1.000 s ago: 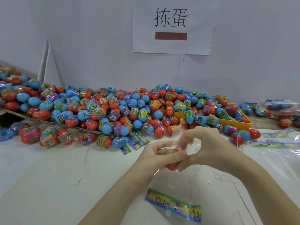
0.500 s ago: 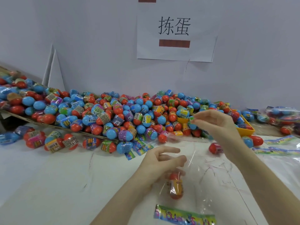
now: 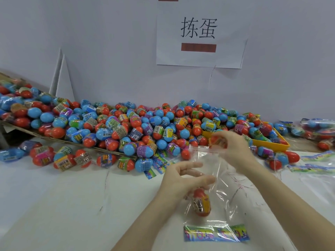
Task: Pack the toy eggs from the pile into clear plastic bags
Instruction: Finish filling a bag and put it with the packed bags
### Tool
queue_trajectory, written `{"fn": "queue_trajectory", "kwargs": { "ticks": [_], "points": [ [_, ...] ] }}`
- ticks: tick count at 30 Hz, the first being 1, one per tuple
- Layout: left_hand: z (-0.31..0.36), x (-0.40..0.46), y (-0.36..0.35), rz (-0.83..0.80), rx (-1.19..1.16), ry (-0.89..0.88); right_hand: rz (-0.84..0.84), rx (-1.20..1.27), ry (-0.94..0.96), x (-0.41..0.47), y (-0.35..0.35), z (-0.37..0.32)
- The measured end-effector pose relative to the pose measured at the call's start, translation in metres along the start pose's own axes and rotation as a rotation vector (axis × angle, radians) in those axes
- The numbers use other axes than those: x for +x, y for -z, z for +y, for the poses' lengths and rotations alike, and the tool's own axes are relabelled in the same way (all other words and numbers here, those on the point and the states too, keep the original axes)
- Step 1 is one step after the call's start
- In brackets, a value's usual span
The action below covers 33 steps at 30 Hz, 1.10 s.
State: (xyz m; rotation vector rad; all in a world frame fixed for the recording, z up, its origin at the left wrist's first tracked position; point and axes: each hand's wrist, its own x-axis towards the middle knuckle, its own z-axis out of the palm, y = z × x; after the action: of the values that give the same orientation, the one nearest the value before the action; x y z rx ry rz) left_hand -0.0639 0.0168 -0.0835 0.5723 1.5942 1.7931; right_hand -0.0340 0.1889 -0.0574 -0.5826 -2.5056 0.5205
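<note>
- A clear plastic bag [image 3: 213, 180] stands open-mouthed above the white worktop [image 3: 72, 205], held between the two hands.
- One red toy egg with a yellow band [image 3: 201, 205] sits inside the bag, just below the left grip, with the bag's printed header strip [image 3: 216, 232] lying flat on the worktop under it.
- The left hand [image 3: 183, 178] pinches the near side of the bag between thumb and curled fingers, about midway down the film.
- The right hand [image 3: 233, 147] is beyond and to the right of the left grip, at the bag's mouth; its fingers curl round a second red egg [image 3: 217, 141], blurred, right at the bag's top edge.
- Whether the right grip also pinches the film cannot be told.
- Beyond both grips lies the pile of red-and-blue toy eggs [image 3: 126, 127], heaped on a cardboard sheet [image 3: 59, 140] against the wall; several have spilled onto the worktop to the left of the left grip.
- A yellow tray [image 3: 272, 144] holding more eggs sits just beyond the right grip, to its right.
- Further right of that grip are filled bags [image 3: 319, 127] and loose header strips [image 3: 315, 167].
- On the wall above the pile hangs a paper sign [image 3: 199, 33] with two printed characters and a reddish bar.
</note>
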Motion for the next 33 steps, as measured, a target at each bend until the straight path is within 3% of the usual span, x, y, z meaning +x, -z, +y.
{"fn": "queue_trajectory", "kwargs": {
  "ticks": [4, 6, 8, 12, 16, 20, 26, 33],
  "points": [
    [-0.001, 0.0, -0.002, 0.017, 0.02, -0.023, 0.295, 0.556, -0.128, -0.02, 0.037, -0.013],
    [-0.001, -0.001, -0.002, 0.023, 0.001, -0.053, 0.302, 0.788, -0.108, -0.034, 0.052, -0.024],
    [-0.001, -0.002, -0.004, 0.016, -0.026, -0.081, 0.184, 0.844, -0.033, -0.046, 0.059, -0.036],
    [0.001, -0.007, -0.009, 0.013, -0.081, -0.122, -0.053, 0.631, 0.089, -0.056, 0.053, -0.048],
    [0.004, -0.008, -0.011, -0.006, -0.086, -0.146, 0.09, 0.077, 0.254, -0.059, 0.044, -0.046],
    [0.003, -0.009, -0.013, -0.034, -0.053, -0.178, 0.22, -0.179, 0.412, -0.065, 0.04, -0.047],
    [0.001, -0.011, -0.014, -0.013, -0.019, -0.201, 0.021, 0.093, 0.225, -0.063, 0.045, -0.046],
    [0.002, -0.014, -0.015, 0.008, -0.021, -0.211, -0.218, 0.269, 0.167, -0.059, 0.045, -0.042]
  ]
}}
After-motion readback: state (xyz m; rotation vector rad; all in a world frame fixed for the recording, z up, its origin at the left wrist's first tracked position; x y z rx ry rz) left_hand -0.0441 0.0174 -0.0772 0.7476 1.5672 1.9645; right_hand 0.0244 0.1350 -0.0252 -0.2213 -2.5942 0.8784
